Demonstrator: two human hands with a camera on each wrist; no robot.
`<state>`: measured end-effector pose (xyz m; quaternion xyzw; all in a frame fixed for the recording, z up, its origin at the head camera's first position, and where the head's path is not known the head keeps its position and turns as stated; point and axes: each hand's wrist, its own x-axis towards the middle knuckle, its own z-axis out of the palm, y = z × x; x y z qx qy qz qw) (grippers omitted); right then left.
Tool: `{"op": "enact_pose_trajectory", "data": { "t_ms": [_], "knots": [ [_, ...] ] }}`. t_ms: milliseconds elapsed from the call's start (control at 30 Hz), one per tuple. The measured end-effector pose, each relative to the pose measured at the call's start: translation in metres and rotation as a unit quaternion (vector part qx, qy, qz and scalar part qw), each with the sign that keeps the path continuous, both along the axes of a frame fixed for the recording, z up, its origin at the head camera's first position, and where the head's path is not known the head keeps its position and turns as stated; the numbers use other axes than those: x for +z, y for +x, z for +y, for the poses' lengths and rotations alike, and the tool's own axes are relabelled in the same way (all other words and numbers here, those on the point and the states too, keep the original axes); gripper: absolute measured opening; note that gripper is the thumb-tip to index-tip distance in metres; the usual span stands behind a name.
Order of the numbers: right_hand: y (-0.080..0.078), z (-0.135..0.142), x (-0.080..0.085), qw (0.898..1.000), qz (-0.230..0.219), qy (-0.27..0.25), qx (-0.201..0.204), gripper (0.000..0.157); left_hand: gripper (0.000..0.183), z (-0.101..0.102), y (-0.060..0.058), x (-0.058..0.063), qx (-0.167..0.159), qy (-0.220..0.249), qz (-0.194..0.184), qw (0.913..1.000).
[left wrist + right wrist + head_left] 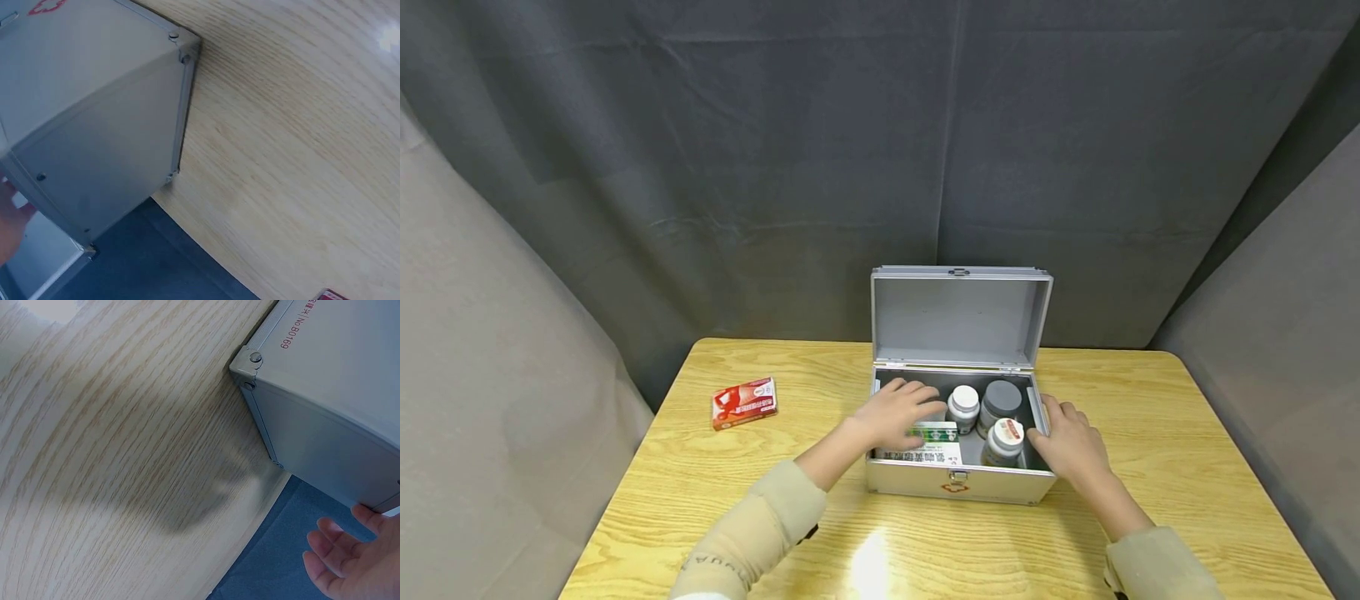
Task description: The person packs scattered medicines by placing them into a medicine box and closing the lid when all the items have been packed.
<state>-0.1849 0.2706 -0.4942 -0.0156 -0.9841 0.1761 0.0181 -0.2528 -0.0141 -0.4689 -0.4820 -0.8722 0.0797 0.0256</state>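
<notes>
A silver medicine case (pixel 910 477) stands on the table with its lid (pixel 958 317) raised. Over the left part of its inside, my left hand (pixel 895 414) reaches down with fingers spread, above a white and green medicine box (pixel 940 452). To the right of that box stand two white-capped bottles, a small one (pixel 964 404) at the back and another (pixel 1003 437) in front, plus a grey-capped bottle (pixel 1002 400). My right hand (pixel 1071 442) is at the case's right rim, thumb by the edge and the other fingers loosely bent outside, apart from the side wall (pixel 325 444).
A red and white medicine box (pixel 745 403) lies by itself on the left of the wooden table (pixel 760 492). Dark grey cloth (pixel 775 167) hangs behind the table, with lighter cloth (pixel 490 333) along the sides.
</notes>
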Motion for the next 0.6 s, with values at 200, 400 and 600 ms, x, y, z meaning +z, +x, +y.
{"op": "enact_pose_trajectory", "data": {
  "t_ms": [200,400,600],
  "knots": [
    [0.0,0.001,0.0,1.0,-0.004,0.004,0.002,0.061,0.056,-0.014,-0.007,0.0,-0.022,0.093,0.054,0.994],
    [0.0,0.001,-0.001,1.0,-0.003,0.002,0.002,0.061,0.05,-0.035,-0.017,-0.003,-0.031,0.185,0.095,0.9777],
    [0.0,0.0,0.0,1.0,-0.004,0.001,0.001,0.061,0.046,-0.06,-0.027,-0.011,-0.002,0.232,0.121,0.965]
  ]
}}
